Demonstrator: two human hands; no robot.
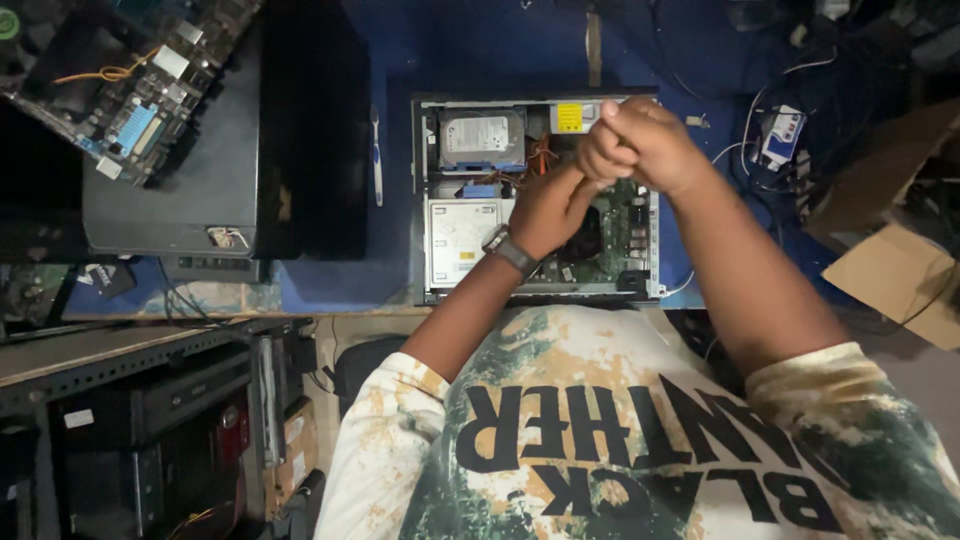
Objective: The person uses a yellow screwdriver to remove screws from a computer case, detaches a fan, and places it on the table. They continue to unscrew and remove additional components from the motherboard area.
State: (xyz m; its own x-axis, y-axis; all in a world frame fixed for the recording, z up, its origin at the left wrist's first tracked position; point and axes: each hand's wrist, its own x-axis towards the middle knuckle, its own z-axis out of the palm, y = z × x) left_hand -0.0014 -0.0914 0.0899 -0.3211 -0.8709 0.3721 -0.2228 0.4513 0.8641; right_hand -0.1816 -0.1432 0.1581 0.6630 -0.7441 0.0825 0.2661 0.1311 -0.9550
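While the open rectangular metal computer case (440,200) lies flat on the blue surface (330,280), the right hand (640,145) is fisted, clasping the left hand's (545,210) fingers above it; neither holds any object.

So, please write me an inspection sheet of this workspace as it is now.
Surface: blue table top, crowded.
Job's things: open computer case; hard drive and circuit board inside.
Clutter: loose motherboard, black case, toothbrush, cardboard.
Hands: left hand and right hand above the case, touching; right is a fist, anything held is hidden.
Cables: orange wires inside; tangle at right.
Surroundings: metal rack at left.
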